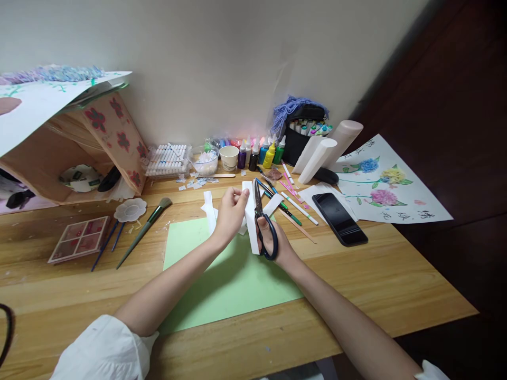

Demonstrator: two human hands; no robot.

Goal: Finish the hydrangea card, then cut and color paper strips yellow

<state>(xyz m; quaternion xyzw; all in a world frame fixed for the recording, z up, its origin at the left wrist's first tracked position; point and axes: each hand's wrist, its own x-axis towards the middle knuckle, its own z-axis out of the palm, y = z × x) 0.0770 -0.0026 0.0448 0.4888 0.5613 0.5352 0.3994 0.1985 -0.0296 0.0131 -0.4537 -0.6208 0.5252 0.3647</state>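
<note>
Far left of the hands: palette (79, 238) and brush (144, 229) flat on the desk, with a cardboard box (47, 158) behind, cut off by the frame edge.

Left hand (231, 214): fingers curled, pinching the upper end of a white strip (250, 219). The fingertips are hidden behind the paper.

The strip stands upright between both hands, above a green sheet (222, 279).

Right hand (277, 245): closed through the handles of the scissors (263, 221), blades pointing up along the strip's right edge. Whether the blades bite the paper is hard to tell. The handles cover most of the fingers.

Right of the hands: a phone (339, 218) lies face up, with a flower drawing (386, 184) beyond it.
</note>
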